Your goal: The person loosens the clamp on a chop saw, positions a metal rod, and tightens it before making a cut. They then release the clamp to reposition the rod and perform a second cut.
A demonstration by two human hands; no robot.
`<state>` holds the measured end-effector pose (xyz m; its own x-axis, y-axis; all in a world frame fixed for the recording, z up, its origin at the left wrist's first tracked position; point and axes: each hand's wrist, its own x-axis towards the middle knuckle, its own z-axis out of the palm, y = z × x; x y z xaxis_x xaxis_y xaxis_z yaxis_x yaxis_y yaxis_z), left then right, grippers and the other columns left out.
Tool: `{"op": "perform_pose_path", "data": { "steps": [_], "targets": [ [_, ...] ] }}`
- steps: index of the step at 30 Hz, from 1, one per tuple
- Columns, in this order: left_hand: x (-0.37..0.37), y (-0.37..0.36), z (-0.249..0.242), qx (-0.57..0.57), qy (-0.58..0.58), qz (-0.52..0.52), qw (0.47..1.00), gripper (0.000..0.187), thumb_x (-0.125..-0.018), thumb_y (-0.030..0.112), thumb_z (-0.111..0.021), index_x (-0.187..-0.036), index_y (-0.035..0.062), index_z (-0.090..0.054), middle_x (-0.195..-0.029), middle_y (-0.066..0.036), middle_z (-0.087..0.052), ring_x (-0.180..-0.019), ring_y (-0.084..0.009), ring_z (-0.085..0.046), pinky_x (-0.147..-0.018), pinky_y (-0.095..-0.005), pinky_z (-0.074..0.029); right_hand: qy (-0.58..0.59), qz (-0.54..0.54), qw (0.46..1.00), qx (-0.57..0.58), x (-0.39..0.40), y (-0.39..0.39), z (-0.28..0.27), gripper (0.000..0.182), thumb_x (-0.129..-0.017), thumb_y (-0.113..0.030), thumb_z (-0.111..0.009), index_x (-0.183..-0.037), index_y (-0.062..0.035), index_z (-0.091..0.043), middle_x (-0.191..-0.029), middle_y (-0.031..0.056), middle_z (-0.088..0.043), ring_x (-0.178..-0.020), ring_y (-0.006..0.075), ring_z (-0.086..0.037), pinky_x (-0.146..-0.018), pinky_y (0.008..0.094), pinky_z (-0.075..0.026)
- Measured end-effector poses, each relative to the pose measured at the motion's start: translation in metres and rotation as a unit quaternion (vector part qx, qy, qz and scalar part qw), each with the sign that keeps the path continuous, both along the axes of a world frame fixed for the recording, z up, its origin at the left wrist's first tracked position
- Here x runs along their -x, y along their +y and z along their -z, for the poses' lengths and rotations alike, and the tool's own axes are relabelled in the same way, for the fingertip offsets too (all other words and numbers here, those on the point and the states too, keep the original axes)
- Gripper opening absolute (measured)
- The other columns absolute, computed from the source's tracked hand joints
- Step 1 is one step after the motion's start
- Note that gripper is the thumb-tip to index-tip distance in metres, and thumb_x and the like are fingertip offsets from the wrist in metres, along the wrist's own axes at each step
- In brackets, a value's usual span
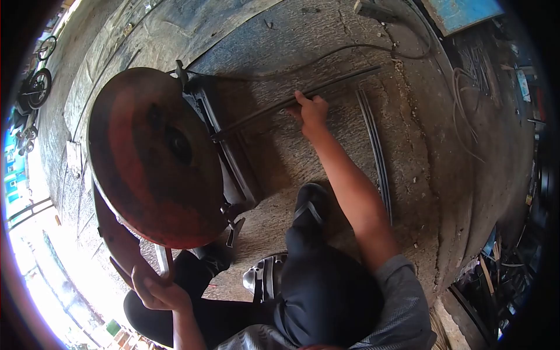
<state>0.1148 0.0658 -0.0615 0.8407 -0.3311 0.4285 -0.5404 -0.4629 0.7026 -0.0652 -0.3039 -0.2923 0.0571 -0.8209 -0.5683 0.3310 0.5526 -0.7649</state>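
Note:
My right hand [312, 111] is stretched forward and gripped around a long thin metal bar [344, 80] that lies across the concrete floor and runs into a chop saw. The saw's big rust-red blade guard [149, 154] fills the left of the view, with its dark base [230, 157] below it. My left hand [154, 286] is low at the left, closed on the saw's handle [165, 262] under the guard. My dark-trousered knee and a sandalled foot [309, 204] sit between the two hands.
Several more thin bars [376, 151] lie side by side on the floor right of my arm. A cable [350, 49] loops across the concrete at the top, with more wire [464, 116] at the right. Clutter lines the right edge. A motorbike wheel [38, 87] stands far left.

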Motion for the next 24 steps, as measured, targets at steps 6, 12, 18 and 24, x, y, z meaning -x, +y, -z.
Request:
{"op": "perform_pose_path", "data": {
  "steps": [6,12,18,24],
  "targets": [
    [-0.002,0.004,0.003,-0.007,-0.03,-0.001,1.0,0.036,-0.089,0.018,-0.04,-0.108,-0.0093,-0.056,-0.107,-0.018,-0.058,-0.099,-0.0273,-0.055,-0.086,-0.0361,-0.042,-0.024,0.011,1.0,-0.013,-0.003,0.0,-0.005,0.015,-0.086,-0.008,-0.061,-0.091,0.0037,-0.053,-0.089,0.014,-0.059,-0.073,0.0227,-0.063,-0.059,0.0334,-0.06],
    [-0.002,0.007,0.003,-0.032,-0.031,-0.024,0.999,0.034,-0.088,0.015,-0.042,-0.107,-0.0089,-0.057,-0.102,-0.017,-0.06,-0.094,-0.0247,-0.058,-0.083,-0.0346,-0.045,-0.004,0.015,1.0,-0.016,-0.001,-0.001,0.0,0.02,-0.086,-0.01,-0.062,-0.095,0.0051,-0.053,-0.094,0.0141,-0.057,-0.08,0.0236,-0.062,-0.062,0.0347,-0.061],
    [-0.003,0.009,0.004,-0.075,-0.105,-0.002,0.992,0.032,-0.089,0.014,-0.043,-0.106,-0.0086,-0.058,-0.099,-0.015,-0.061,-0.091,-0.0231,-0.059,-0.082,-0.0334,-0.046,0.001,0.023,1.0,-0.015,-0.002,-0.001,-0.005,0.023,-0.084,-0.012,-0.065,-0.097,0.0027,-0.053,-0.095,0.0137,-0.059,-0.082,0.0241,-0.062,-0.066,0.0386,-0.059],
    [0.0,0.002,0.001,-0.018,-0.049,-0.01,0.999,0.033,-0.089,0.017,-0.043,-0.105,-0.0084,-0.058,-0.1,-0.015,-0.061,-0.092,-0.0234,-0.059,-0.083,-0.0342,-0.045,-0.002,0.026,1.0,-0.004,-0.001,-0.002,0.002,0.024,-0.084,-0.012,-0.065,-0.099,0.0025,-0.054,-0.096,0.0135,-0.059,-0.084,0.0244,-0.062,-0.066,0.0396,-0.059]
  ]
}}
